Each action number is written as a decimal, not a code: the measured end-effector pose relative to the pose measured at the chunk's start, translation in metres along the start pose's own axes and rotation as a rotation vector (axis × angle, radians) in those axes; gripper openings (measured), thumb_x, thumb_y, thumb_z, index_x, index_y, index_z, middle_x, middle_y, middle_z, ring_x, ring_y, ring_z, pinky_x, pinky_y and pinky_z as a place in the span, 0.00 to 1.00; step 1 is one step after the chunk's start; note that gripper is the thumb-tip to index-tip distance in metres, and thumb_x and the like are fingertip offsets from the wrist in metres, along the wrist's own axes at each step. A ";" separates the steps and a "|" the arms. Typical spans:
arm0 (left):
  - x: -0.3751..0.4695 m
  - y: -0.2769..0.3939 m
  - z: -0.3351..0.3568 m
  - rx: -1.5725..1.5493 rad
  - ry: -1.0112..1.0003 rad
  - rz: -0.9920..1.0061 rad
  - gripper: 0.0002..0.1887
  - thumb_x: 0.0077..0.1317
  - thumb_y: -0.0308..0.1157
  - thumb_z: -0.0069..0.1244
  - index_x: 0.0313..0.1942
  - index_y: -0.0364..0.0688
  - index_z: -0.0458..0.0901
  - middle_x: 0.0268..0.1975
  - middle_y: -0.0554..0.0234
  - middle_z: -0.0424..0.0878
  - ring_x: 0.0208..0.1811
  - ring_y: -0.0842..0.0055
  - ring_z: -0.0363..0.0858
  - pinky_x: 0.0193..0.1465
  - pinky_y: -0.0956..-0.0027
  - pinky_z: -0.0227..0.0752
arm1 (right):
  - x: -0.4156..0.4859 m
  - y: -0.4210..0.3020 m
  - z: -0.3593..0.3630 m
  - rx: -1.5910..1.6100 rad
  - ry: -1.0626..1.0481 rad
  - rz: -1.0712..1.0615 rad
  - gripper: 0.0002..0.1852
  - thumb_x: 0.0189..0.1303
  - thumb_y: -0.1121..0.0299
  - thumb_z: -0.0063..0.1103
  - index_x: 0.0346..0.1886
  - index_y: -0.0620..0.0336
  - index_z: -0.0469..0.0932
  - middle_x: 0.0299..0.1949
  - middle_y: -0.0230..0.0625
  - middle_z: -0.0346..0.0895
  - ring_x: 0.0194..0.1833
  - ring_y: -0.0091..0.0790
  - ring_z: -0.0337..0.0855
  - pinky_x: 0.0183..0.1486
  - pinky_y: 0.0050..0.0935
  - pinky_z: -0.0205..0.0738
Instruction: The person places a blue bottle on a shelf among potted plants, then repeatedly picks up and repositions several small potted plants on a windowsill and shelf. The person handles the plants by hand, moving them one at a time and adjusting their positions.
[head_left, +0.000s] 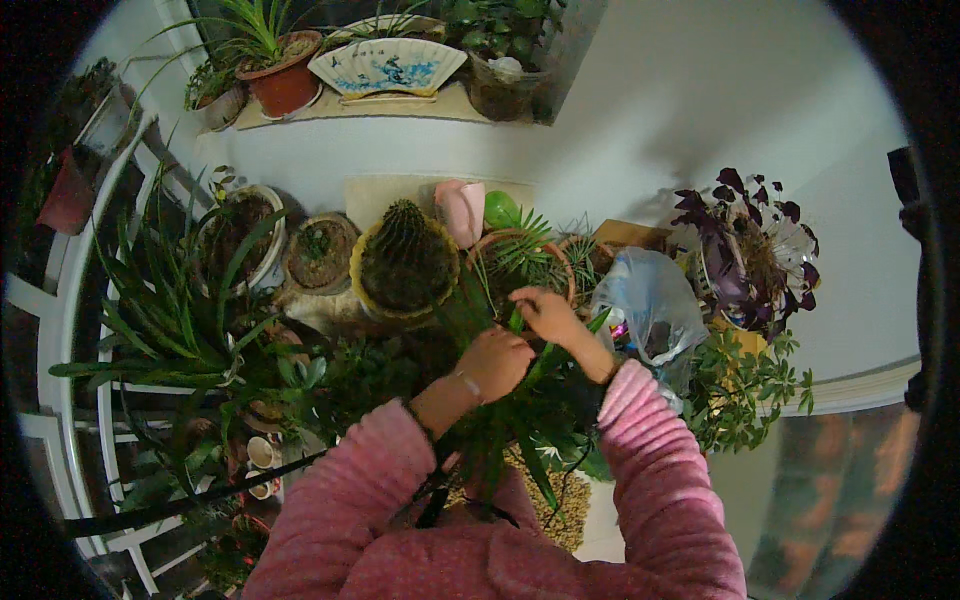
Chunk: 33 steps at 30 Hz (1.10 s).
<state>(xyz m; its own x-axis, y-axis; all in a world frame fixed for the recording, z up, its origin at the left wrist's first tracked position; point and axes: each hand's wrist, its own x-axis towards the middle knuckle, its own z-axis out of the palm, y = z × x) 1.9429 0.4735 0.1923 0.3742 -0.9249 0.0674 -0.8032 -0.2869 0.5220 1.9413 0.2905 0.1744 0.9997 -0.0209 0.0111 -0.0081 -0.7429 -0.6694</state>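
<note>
Long green strap-shaped leaves of a potted plant (495, 427) rise in front of my body. Over its upper leaves is my left hand (496, 364), back upward and fingers bent, with a thin band on the wrist; its fingertips are hidden among the foliage. My right hand (551, 319) is just above and to the right, its thumb and fingers curled beside a leaf. Whether either hand grips a leaf does not show clearly. Beyond my hands stand a cactus (405, 255) in a yellow-rimmed pot and a spiky-leaved plant (525, 251) in a terracotta pot.
A clear plastic bag (649, 300) lies right of my right hand, near a purple-leaved plant (731, 262). Long-leaved plants (172, 315) crowd the left beside a white railing (71, 300). A windowsill (360, 112) beyond holds several pots, one fan-shaped (386, 67).
</note>
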 end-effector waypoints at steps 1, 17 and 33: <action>0.010 -0.011 0.010 0.244 -0.046 -0.013 0.12 0.61 0.38 0.45 0.40 0.41 0.78 0.45 0.56 0.78 0.49 0.65 0.73 0.60 0.59 0.57 | 0.001 0.003 0.008 -0.017 -0.096 0.050 0.12 0.54 0.69 0.50 0.42 0.55 0.77 0.36 0.47 0.78 0.39 0.52 0.77 0.42 0.41 0.72; -0.021 -0.060 0.012 0.279 -0.583 -0.240 0.21 0.65 0.46 0.38 0.54 0.47 0.70 0.52 0.58 0.74 0.57 0.64 0.67 0.67 0.54 0.40 | 0.043 0.050 -0.131 -0.381 -0.196 0.070 0.26 0.56 0.62 0.54 0.60 0.55 0.64 0.50 0.49 0.72 0.45 0.46 0.77 0.47 0.39 0.71; 0.059 -0.098 -0.141 0.283 -0.140 -0.243 0.22 0.63 0.48 0.42 0.53 0.47 0.71 0.48 0.56 0.77 0.53 0.65 0.71 0.61 0.55 0.51 | 0.243 -0.032 -0.308 -0.642 0.779 -0.061 0.45 0.51 0.60 0.62 0.66 0.62 0.45 0.67 0.58 0.38 0.67 0.55 0.44 0.65 0.41 0.52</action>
<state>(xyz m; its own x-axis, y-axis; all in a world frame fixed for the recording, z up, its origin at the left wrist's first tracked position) 2.1087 0.4822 0.2646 0.5184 -0.8409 -0.1557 -0.8022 -0.5412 0.2520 2.1773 0.1033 0.4276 0.7078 -0.2314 0.6674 -0.1974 -0.9720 -0.1276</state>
